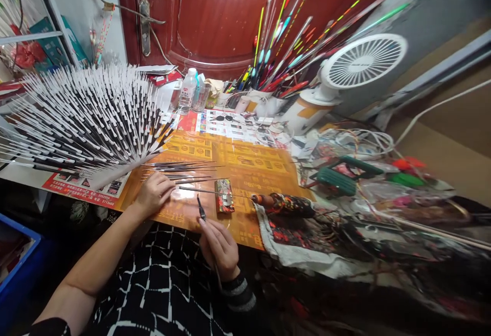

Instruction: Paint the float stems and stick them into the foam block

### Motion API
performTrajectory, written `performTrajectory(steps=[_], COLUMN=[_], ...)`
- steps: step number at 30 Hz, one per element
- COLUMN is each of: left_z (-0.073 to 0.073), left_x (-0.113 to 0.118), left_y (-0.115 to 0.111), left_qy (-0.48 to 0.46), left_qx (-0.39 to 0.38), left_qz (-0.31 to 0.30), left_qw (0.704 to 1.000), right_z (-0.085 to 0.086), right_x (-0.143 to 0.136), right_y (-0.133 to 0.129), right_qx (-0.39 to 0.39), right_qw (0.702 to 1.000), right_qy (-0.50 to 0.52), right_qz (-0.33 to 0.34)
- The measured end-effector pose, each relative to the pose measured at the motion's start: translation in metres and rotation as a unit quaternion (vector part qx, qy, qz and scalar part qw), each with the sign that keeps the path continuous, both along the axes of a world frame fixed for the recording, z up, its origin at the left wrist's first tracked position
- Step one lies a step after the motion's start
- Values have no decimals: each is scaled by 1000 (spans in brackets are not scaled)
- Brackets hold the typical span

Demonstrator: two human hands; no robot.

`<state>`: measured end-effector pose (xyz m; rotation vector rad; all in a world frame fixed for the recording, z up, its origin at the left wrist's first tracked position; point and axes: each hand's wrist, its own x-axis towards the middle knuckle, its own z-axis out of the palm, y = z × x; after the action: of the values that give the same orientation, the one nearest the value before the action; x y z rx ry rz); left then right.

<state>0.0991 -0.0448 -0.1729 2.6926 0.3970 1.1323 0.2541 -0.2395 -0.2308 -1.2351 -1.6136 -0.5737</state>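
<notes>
My left hand (155, 194) is closed on the left end of a thin dark rod (195, 189), which points right over the orange tabletop. Between the fingertips of my right hand (219, 246) is a dark pen-like tool (201, 209), its tip directed up and away from me, a little below the rod. Several similar dark rods (184, 166) lie just beyond my left hand. A small patterned box (224, 196) sits under the rod's thin right end.
At the left, many white-tipped dark sticks (95, 116) fan out. A plastic bottle (186, 90) stands at the back. To the right are a white fan (362, 62), a dark-stained cloth (295, 251), a green-handled tool (339, 175) and cables.
</notes>
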Motion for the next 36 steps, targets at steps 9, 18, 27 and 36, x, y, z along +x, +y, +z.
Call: performTrajectory(steps=[9, 18, 27, 36], left_z=[0, 1, 4, 7], left_x=[0, 0, 0, 1], left_y=[6, 8, 8, 6], left_qy=[7, 9, 5, 6], left_qx=[-7, 2, 2, 4], left_qz=[6, 2, 2, 0], left_qw=[1000, 1000, 1000, 1000], right_z=[-9, -11, -12, -11], right_x=[40, 35, 35, 32], right_y=[-17, -14, -14, -12], right_qx=[19, -9, -35, -29], right_qw=[992, 993, 993, 991], right_qy=[-38, -24, -19, -9], right_qz=[-119, -113, -115, -131])
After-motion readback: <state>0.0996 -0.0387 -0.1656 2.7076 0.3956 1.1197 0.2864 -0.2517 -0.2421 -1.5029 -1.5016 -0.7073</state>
